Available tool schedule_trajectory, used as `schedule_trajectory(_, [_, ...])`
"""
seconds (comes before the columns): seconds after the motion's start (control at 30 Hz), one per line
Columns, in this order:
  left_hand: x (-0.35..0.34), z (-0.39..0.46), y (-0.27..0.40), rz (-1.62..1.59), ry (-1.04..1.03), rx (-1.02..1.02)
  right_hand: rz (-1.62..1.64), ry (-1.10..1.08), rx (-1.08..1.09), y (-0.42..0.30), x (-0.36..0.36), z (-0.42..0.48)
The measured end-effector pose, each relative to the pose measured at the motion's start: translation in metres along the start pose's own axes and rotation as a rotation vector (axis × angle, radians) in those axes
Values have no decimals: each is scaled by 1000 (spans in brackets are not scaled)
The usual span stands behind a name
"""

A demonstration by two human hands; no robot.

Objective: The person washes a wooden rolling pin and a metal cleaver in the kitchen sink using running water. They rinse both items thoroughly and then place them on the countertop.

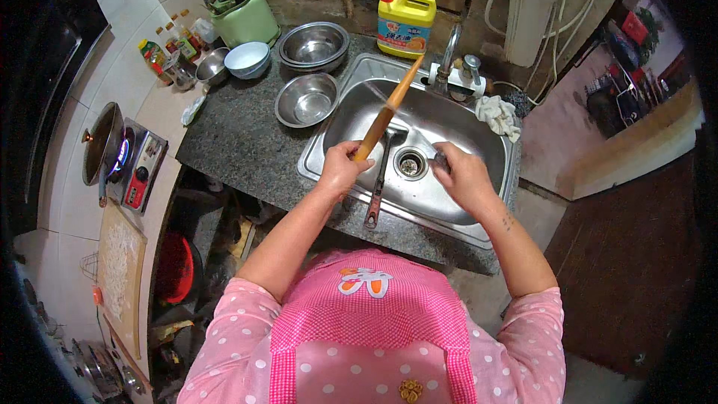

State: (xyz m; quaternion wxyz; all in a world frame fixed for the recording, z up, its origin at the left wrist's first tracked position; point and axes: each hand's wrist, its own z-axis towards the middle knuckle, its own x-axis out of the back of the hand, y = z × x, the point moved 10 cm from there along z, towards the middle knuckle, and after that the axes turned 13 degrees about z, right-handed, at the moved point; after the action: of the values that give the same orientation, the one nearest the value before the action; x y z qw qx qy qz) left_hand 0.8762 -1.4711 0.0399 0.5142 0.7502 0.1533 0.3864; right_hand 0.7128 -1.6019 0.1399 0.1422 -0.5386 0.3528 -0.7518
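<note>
My left hand (pixel 341 169) grips the thick near end of a long, tapered orange-brown rod (pixel 382 122), apparently wooden. The rod slants up over the stainless steel sink (pixel 449 202), its point towards the yellow jug. In my right hand (pixel 461 175) is the dark handle of a knife-like tool (pixel 423 142). Its thin blade is blurred and crosses the rod about midway; whether they touch I cannot tell. Between my hands a long-handled utensil (pixel 379 185) with a flat head lies across the sink's front rim, its head in the basin near the drain (pixel 410 164).
Behind the sink stand a faucet (pixel 447 62) and a yellow detergent jug (pixel 405 25). Left of it, metal bowls (pixel 307 100) sit on the granite counter (pixel 241 123). A white cloth (pixel 498 116) lies at the right rim. Far left, a lit gas burner (pixel 120 151) heats a wok (pixel 102 143).
</note>
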Motion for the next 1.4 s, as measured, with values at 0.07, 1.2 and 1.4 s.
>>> schedule_trajectory(0.07, [-1, -3, 6, 6, 8, -32, -20, 33, -51, 9, 7, 8])
schedule_trajectory(1.2, [-27, -3, -21, -514, -147, 178, 44, -218, 99, -11, -39, -33])
schedule_trajectory(1.4, [-28, -12, 15, -528, -266, 86, 41, 16, 15, 7, 9, -4])
